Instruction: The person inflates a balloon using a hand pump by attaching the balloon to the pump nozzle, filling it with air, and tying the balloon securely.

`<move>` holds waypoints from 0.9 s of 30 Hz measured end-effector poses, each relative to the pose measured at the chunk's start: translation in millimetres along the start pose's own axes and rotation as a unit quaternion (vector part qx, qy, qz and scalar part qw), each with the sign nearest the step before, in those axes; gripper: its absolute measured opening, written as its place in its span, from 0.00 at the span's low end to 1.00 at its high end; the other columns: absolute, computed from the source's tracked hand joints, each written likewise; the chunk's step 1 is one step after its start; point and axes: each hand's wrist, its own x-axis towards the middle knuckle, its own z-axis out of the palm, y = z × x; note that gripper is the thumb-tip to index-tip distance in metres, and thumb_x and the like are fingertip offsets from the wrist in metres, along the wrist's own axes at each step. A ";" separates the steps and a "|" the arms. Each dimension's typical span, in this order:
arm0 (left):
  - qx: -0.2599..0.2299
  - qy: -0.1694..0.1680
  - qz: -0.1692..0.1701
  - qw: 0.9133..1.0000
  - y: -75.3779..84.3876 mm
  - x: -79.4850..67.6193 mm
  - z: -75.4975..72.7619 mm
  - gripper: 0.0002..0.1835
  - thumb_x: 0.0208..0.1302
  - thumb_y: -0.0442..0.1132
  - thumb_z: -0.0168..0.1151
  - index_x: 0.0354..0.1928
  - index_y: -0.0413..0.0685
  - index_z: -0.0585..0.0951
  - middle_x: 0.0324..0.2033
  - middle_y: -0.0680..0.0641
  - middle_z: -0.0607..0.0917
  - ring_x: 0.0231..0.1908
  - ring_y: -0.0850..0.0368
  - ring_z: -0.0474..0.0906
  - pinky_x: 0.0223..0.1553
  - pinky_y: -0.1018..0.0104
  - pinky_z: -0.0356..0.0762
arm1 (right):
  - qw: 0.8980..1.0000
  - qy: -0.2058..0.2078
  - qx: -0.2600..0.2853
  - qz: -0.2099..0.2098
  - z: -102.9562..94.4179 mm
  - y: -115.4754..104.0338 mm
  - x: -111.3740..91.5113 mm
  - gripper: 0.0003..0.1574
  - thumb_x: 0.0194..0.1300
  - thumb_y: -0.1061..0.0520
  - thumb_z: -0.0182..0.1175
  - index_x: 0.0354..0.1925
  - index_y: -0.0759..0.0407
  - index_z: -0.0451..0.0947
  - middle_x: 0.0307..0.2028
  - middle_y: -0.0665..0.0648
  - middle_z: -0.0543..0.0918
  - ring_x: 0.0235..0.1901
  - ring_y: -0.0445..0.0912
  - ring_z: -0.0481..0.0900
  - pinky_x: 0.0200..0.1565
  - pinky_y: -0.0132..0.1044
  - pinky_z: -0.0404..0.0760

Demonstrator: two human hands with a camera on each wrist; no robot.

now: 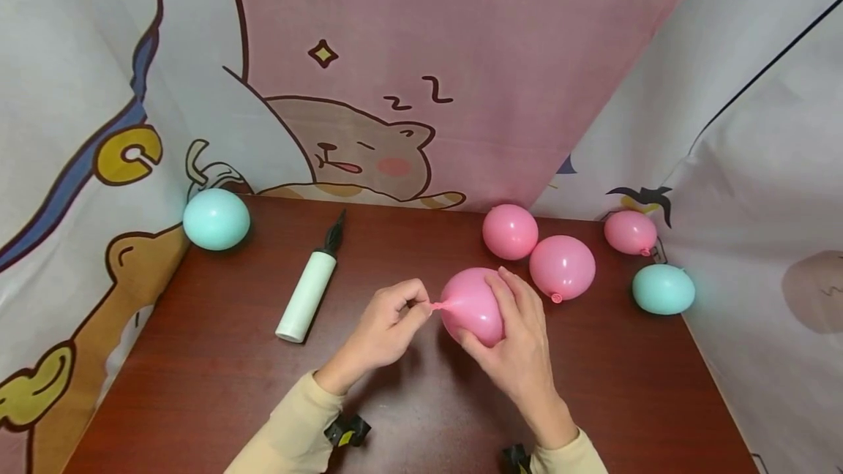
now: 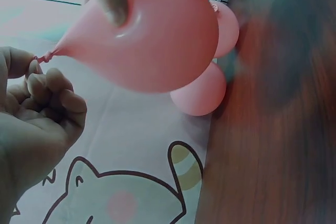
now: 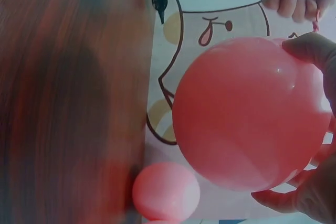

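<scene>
A pink balloon (image 1: 469,306) is between the two hands above the table, its neck pointing left. My left hand (image 1: 390,322) pinches the end of the neck between thumb and finger. In the left wrist view a knot-like twist (image 2: 48,56) shows in the neck, just beyond the fingertips. My right hand (image 1: 523,335) grips the round body from the right, thumb at the near side and fingers over the far side. The right wrist view shows the balloon (image 3: 247,114) full and smooth, with the right fingers curved around it.
A white hand pump (image 1: 306,297) with a black nozzle lies left of the hands. Pink balloons (image 1: 510,232) (image 1: 563,268) (image 1: 630,232) rest at the back right, near a mint balloon (image 1: 664,289). Another mint balloon (image 1: 216,219) sits at the back left. Printed cloth (image 1: 514,79) hangs behind the table (image 1: 217,386).
</scene>
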 end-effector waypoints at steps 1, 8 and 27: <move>0.008 0.006 0.009 1.000 0.4 0.0 -0.8 0.11 0.66 0.27 0.58 0.27 0.48 0.76 0.21 0.55 0.73 0.23 0.67 0.65 0.26 0.72 0.64 | 1.000 0.004 -0.001 0.000 -1.1 2.2 -0.4 0.49 0.44 0.48 0.78 0.65 0.60 0.77 0.64 0.66 0.76 0.62 0.64 0.71 0.56 0.61 0.73; 0.042 0.022 0.045 0.998 -0.7 -1.8 -3.9 0.12 0.64 0.26 0.57 0.26 0.49 0.74 0.20 0.55 0.71 0.22 0.68 0.61 0.24 0.74 0.60 | 1.000 -0.011 -0.007 0.021 -7.8 12.1 -7.3 0.49 0.42 0.49 0.79 0.65 0.57 0.78 0.65 0.64 0.76 0.63 0.61 0.71 0.57 0.59 0.74; 0.113 -0.056 0.043 0.991 -11.7 -18.3 16.6 0.08 0.66 0.33 0.64 0.30 0.50 0.76 0.24 0.56 0.74 0.26 0.68 0.68 0.29 0.76 0.68 | 0.995 -0.094 0.001 -0.015 -6.5 6.2 -27.8 0.58 0.42 0.45 0.84 0.68 0.60 0.73 0.67 0.68 0.72 0.66 0.64 0.67 0.61 0.63 0.69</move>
